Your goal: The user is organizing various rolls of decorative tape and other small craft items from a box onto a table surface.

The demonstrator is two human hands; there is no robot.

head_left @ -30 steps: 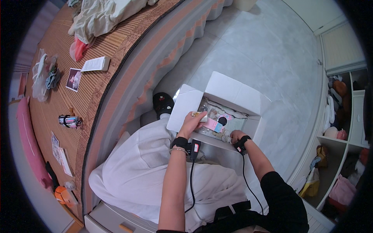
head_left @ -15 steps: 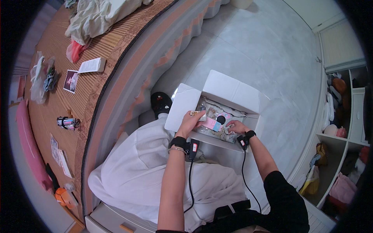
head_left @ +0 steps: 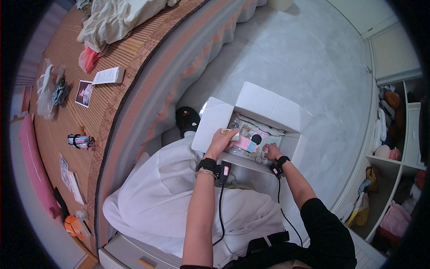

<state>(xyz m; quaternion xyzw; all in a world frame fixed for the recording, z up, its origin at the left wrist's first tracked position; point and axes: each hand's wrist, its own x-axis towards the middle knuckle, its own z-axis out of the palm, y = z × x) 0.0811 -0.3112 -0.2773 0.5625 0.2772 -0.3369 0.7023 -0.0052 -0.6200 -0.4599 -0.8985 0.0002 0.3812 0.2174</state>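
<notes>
Pinching one pack [head_left: 235, 137] — left hand [head_left: 219, 142]; inside one box [head_left: 268, 106] — right hand [head_left: 272, 151], grip unclear.

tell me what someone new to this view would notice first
Probably the open white box just right of the picture's centre, with the left hand gripping a small pale item at its left side and the right hand at its lower right. Next might come the long pink cushion at the far left, along the edge of the brown mat.
</notes>
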